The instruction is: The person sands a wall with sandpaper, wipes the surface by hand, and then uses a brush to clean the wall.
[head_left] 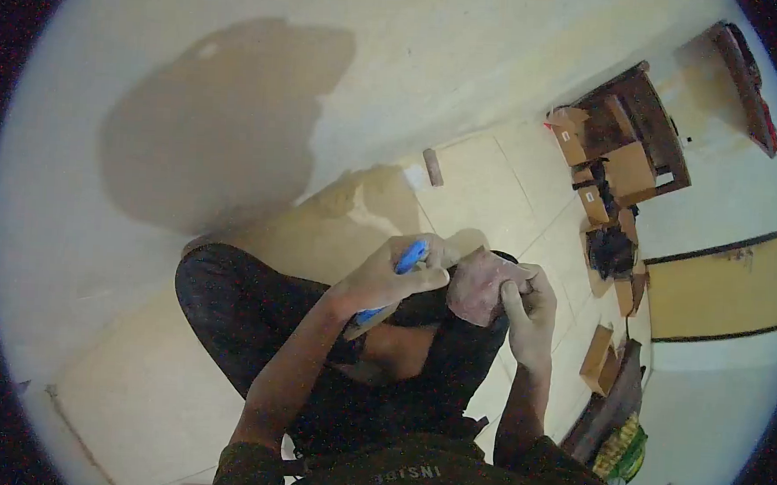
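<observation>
A flat, irregular, pinkish-brown piece sits above a dark trouser leg, pinched at its edge by the right hand. The left hand, close beside it, curls closed around a bright-blue handled object.

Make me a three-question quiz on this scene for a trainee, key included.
1. Which hand grips the blue tool? a) right b) left c) neither
2. True or false: the right hand holds the pink piece.
3. Fill in the colour: the trousers are ____.

Key:
1. b, the left hand
2. True
3. black
</observation>
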The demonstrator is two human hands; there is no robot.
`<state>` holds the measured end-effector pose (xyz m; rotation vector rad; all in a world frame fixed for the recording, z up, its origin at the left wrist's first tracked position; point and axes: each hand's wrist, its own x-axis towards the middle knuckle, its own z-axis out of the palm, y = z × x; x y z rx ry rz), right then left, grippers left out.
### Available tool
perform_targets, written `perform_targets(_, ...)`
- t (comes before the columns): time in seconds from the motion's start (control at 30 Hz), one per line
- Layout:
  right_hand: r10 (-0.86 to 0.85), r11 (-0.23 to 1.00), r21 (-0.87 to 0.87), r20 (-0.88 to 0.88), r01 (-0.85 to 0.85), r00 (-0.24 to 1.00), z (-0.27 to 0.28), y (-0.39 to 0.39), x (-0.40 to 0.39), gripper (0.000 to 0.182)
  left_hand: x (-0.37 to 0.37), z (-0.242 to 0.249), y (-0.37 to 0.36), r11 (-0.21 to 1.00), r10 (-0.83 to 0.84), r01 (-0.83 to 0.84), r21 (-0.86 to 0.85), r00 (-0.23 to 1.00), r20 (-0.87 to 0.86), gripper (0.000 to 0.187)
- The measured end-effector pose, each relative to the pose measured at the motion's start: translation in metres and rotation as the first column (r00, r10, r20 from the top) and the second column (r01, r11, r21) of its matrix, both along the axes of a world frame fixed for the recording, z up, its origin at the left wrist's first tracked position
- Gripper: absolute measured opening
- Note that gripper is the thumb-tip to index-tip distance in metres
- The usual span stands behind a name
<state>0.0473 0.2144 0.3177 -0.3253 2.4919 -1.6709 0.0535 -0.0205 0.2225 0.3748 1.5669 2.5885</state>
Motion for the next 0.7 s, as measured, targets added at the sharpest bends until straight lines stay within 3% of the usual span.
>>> perform_targets(0.07,0.025,0.996,-0.084,0.053,-0.020,0.998,-0.001,0.000,-0.001,0.015,-0.008,-0.004,0.011,0.983,0.183,-0.182,-0.014,0.979,0.091,0.011)
perform_targets(0.13,0.078,0.976,-0.212,0.094,-0.056,0.993,-0.005,-0.005,0.002,0.018,-0.011,-0.009,0.015,0.962,0.225,-0.253,0.103,0.947,0.228,0.020)
perform_targets(0.23,0.143,0.944,-0.313,0.092,-0.108,0.985,-0.004,-0.025,0.002,0.025,-0.013,-0.018,0.014,0.870,0.120,-0.283,0.404,0.916,0.383,0.036)
perform_targets(0.3,0.186,0.938,-0.319,0.126,-0.138,0.974,-0.010,-0.033,-0.002,0.029,-0.014,-0.022,0.021,0.802,0.157,-0.342,0.490,0.911,0.381,0.046)
perform_targets(0.37,0.212,0.939,-0.308,0.171,-0.152,0.962,-0.018,-0.043,-0.008,0.027,-0.018,-0.031,0.022,0.803,0.141,-0.336,0.492,0.910,0.390,0.041)
perform_targets(0.5,0.150,0.920,-0.380,0.108,-0.099,0.983,-0.032,-0.065,-0.015,0.023,-0.023,-0.020,0.015,0.733,0.091,-0.455,0.506,0.803,0.589,0.034)
perform_targets(0.53,0.155,0.898,-0.428,0.093,-0.101,0.984,-0.036,-0.064,-0.019,0.023,-0.023,-0.033,0.008,0.722,-0.005,-0.292,0.628,0.904,0.427,0.029)
perform_targets(0.7,0.176,0.784,-0.615,0.094,-0.081,0.980,-0.028,-0.073,-0.021,0.024,-0.027,-0.037,0.004,0.787,0.016,-0.219,0.577,0.942,0.335,0.026)
